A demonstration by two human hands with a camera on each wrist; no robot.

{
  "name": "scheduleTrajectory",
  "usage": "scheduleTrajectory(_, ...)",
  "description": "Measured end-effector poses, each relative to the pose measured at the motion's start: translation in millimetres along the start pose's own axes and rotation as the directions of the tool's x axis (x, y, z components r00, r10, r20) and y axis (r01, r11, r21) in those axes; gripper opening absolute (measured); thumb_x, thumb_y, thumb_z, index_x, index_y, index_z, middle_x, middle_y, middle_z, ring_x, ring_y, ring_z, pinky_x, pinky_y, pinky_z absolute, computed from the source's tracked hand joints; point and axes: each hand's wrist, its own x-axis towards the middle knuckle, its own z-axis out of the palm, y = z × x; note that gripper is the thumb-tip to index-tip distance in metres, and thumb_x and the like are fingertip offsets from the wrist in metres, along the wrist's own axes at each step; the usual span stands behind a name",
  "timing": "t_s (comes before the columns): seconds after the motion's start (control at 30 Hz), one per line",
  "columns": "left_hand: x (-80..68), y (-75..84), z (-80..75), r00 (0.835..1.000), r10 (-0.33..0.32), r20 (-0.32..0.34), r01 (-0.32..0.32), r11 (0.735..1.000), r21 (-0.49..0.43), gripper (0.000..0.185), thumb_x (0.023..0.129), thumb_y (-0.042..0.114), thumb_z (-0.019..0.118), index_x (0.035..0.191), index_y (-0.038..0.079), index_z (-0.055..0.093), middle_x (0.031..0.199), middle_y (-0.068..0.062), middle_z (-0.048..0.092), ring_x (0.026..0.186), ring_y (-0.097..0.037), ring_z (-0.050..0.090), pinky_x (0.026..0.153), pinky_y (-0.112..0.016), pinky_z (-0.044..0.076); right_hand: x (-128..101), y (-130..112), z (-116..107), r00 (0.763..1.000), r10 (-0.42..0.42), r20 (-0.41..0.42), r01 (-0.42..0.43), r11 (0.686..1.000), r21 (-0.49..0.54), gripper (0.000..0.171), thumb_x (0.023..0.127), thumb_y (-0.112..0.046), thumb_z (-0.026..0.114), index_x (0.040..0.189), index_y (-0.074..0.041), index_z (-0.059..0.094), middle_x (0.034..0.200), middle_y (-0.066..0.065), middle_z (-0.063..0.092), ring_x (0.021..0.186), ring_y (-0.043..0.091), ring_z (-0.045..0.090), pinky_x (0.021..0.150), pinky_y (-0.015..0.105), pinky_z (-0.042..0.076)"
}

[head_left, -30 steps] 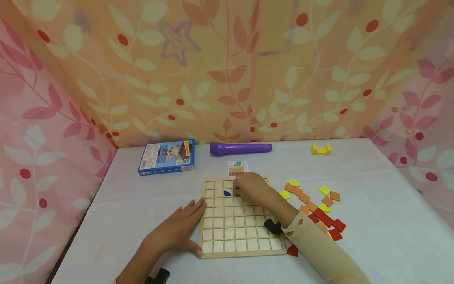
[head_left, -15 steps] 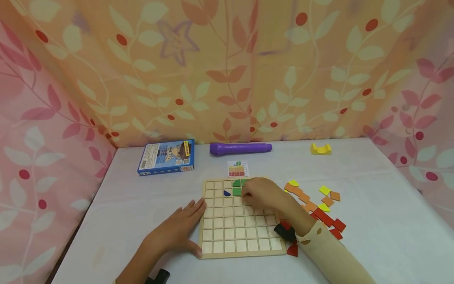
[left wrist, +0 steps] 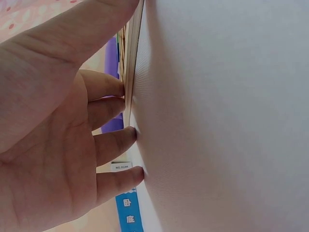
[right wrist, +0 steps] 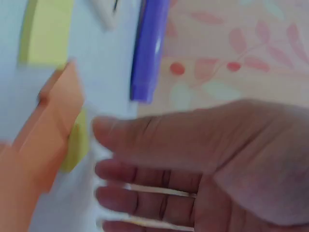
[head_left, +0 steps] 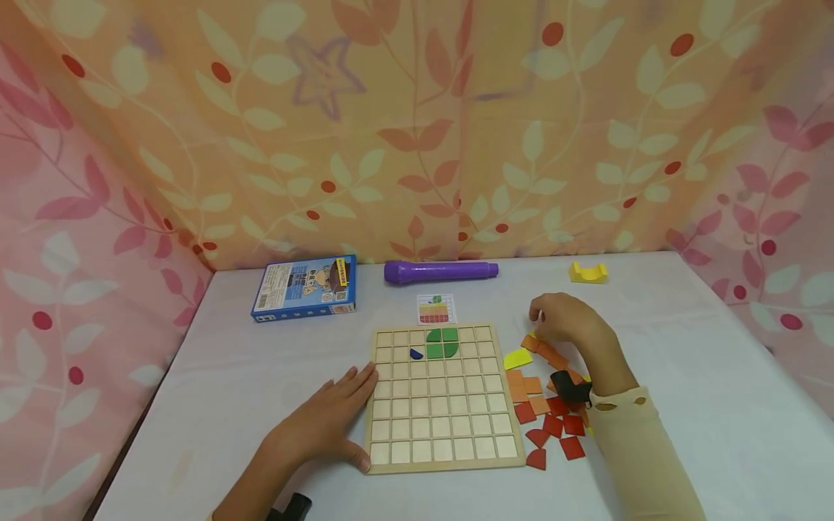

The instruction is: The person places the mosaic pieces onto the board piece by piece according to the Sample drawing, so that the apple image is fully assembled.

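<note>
My left hand (head_left: 319,420) rests on the table with straight fingers and thumb against the left edge of the wooden grid board (head_left: 420,409); the left wrist view shows the fingertips at the board's side. In its upper cells lie several green tiles (head_left: 434,351) forming a rounded shape, and a small blue half-oval tile (head_left: 416,354) left of them. My right hand (head_left: 576,329) hovers over the far end of the loose tiles, fingers loosely bent. In the right wrist view, nothing sits between thumb and fingers, with a yellow tile (right wrist: 76,142) and orange tiles (right wrist: 60,116) close by.
Red tiles (head_left: 552,425) and a yellow tile (head_left: 517,359) lie right of the board. Behind it are a pattern card (head_left: 436,310), a purple microphone-shaped object (head_left: 439,272), a blue box (head_left: 305,288) and a yellow notched block (head_left: 588,273). A patterned curtain borders the table.
My right hand has left the board and moved right to the loose tiles, uncovering the green tiles. My left hand has stayed at the board's edge.
</note>
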Motion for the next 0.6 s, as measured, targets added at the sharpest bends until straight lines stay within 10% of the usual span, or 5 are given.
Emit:
scheduleTrajectory(0.27, -0.5, -2.3, 1.6, 1.0, 0.002, -0.003, -0.002, 1.0, 0.009, 0.133, 0.055, 0.063, 0.087, 0.159, 0.005, 0.026, 0.166, -0.009, 0.018, 0.151, -0.035, 0.015, 0.116, -0.06, 0.021, 7.5, 3.6, 6.9, 0.994, 0.104, -0.017, -0.104, 0.993, -0.046, 0.006, 0.084, -0.008, 0.068, 0.083, -0.004, 0.065, 0.078, 0.007, 0.059, 0.072, 0.026, 0.053, 0.061, 0.038, 0.046)
scheduleTrajectory(0.6, 1.4, -3.3, 2.7, 1.0, -0.01, 0.011, 0.009, 1.0, 0.012, 0.133, 0.056, 0.066, 0.085, 0.159, 0.008, 0.025, 0.166, -0.007, 0.017, 0.151, -0.033, 0.014, 0.116, -0.06, 0.021, 2.4, 12.8, 3.4, 0.982, 0.167, -0.093, -0.172, 0.984, -0.052, 0.022, 0.097, -0.015, 0.059, 0.102, 0.004, 0.067, 0.089, 0.014, 0.066, 0.079, 0.032, 0.059, 0.07, 0.049, 0.051)
